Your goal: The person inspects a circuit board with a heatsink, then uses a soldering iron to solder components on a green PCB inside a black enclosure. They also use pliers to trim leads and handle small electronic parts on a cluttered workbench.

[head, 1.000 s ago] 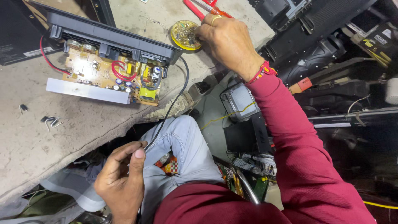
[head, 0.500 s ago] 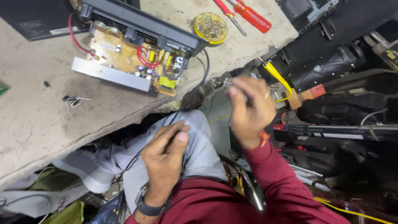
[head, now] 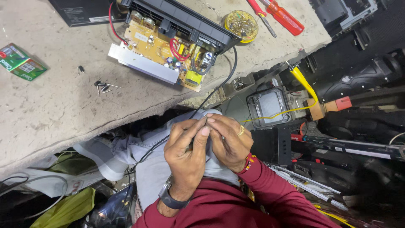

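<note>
both our hands meet over our lap, just below the edge of the rough concrete bench (head: 50, 122). our left hand (head: 185, 147) is curled nearly shut, thumb and forefinger pinched together at the top, and our right hand (head: 230, 139) faces it with its fingers bent in the same way, a ring on one finger and a red thread band at the wrist. between the two sets of fingertips we grip the end of a thin black wire (head: 219, 86); the tip itself is too small for us to tell its state. from our fingers the wire climbs up and away over the bench edge, curves to the right and runs to the black casing (head: 181, 19) of an opened device, so its held end lies right at our fingertips while the rest stretches well above the hands. under that casing lies a tan circuit board (head: 158, 46) with red leads and a pale metal strip along its near side. a round yellow tin (head: 241, 24) of small parts sits just right of the casing, with a red-handled screwdriver (head: 284, 17) beside it. a few loose metal bits (head: 103, 86) lie left of the board, and a green packet (head: 19, 61) rests near the left edge.
</note>
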